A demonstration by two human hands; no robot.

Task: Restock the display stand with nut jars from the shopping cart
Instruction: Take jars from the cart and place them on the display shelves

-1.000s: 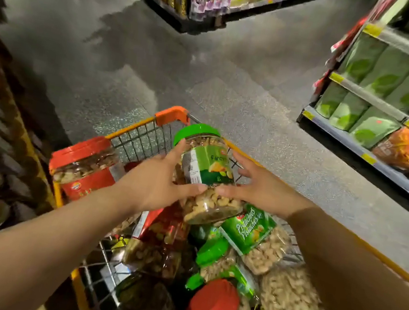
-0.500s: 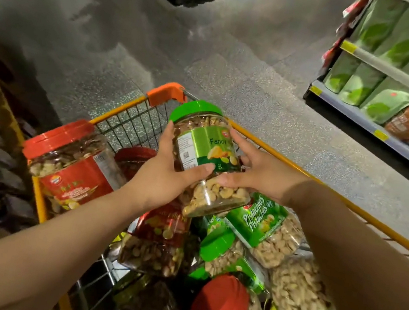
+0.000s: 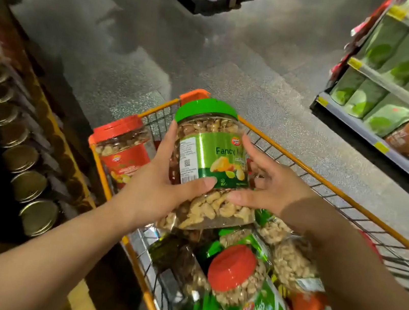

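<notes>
Both hands, left (image 3: 157,190) and right (image 3: 270,189), fingers clasping green-lidded clear plastic nut jar (image 3: 209,166) above orange wire shopping cart (image 3: 303,167) | keep it upright, carry left to dim wooden display stand (image 3: 30,111)

Setting: retail shop, supermarket aisle. Evidence: wire shopping cart (image 3: 303,165) loaded with nut jars (image 3: 253,296); tiered shelves (image 3: 386,81) with yellow price tags (image 3: 354,63) and bagged goods; display stand (image 3: 51,119) stocked with lidded jars.

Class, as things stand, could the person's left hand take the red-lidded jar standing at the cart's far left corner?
Probably not yet: the left hand grips the green-lidded jar with the right hand. The red-lidded jar stands uncovered just beside it.
</notes>
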